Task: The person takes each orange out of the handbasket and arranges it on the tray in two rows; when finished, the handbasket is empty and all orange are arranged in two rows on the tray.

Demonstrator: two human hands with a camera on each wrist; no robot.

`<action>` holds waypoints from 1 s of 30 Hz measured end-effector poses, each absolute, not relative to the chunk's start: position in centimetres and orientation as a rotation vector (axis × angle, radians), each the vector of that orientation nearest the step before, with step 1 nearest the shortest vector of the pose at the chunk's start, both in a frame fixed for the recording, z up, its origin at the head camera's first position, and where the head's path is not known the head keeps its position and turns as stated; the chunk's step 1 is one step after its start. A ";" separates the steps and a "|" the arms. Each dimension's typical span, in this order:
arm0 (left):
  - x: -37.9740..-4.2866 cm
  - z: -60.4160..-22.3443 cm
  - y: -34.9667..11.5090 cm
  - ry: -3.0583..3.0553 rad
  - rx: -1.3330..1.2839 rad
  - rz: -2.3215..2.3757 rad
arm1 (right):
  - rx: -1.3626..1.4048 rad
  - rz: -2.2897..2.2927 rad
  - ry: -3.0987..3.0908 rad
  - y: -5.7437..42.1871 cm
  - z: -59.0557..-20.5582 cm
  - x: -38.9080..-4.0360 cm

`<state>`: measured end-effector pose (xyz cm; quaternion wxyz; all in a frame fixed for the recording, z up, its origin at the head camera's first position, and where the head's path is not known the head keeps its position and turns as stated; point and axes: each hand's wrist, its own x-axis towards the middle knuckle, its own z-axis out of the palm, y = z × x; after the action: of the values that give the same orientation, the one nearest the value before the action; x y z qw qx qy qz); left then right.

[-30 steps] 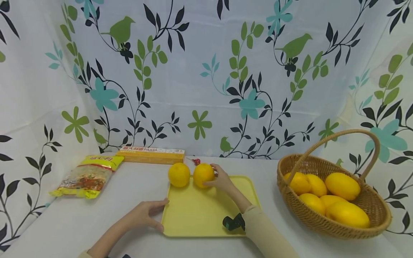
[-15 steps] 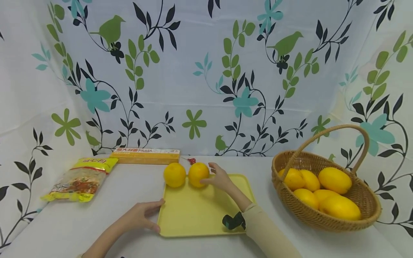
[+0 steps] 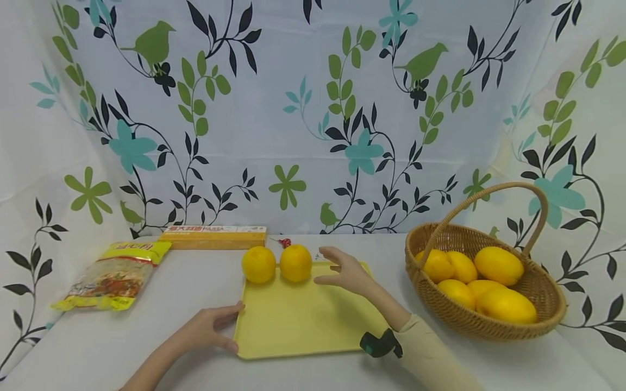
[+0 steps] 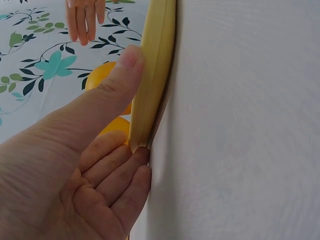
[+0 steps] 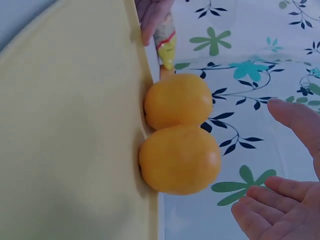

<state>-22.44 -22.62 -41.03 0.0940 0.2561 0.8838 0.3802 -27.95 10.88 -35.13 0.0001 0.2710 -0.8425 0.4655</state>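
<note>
Two oranges sit side by side at the far left of a yellow tray (image 3: pixel 298 320): the left orange (image 3: pixel 258 264) and the right orange (image 3: pixel 295 263). My right hand (image 3: pixel 348 271) hovers over the tray just right of them, thumb and fingers spread and holding nothing. In the right wrist view, a gap shows between the right hand (image 5: pixel 280 200) and the nearer orange (image 5: pixel 180 159). My left hand (image 3: pixel 207 328) touches the tray's left edge. Its thumb lies along the rim in the left wrist view, with the other fingertips (image 4: pixel 142 156) at the tray's corner.
A wicker basket (image 3: pixel 440 304) with a tall handle stands at right, holding several yellow oval fruits (image 3: pixel 506 305). Back left lie a yellow food packet (image 3: pixel 114 274) and a long pasta box (image 3: pixel 212 239). A small red object (image 3: pixel 285 243) lies behind the oranges. Patterned cloth (image 3: pixel 235 136) hangs behind.
My right hand has let go of the right orange and drawn away to the right. The orange stays on the tray. My left hand remains at the tray edge; the head view has shifted slightly.
</note>
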 end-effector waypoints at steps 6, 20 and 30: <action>-22.3 -40.9 -22.9 2.626 0.767 1.140 | 0.912 1.457 -2.599 14.1 -33.8 -25.9; -22.7 -41.6 -23.0 2.592 0.768 1.185 | 0.748 1.275 -2.634 24.6 -29.5 -19.5; -22.6 -41.7 -22.5 2.567 0.771 1.212 | 0.712 0.998 -2.735 33.5 -28.7 -17.2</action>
<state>-22.65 -22.54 -41.71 0.0998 0.2608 0.8684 0.4098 -17.16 33.51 -28.65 0.0720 0.2371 -0.9101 0.3320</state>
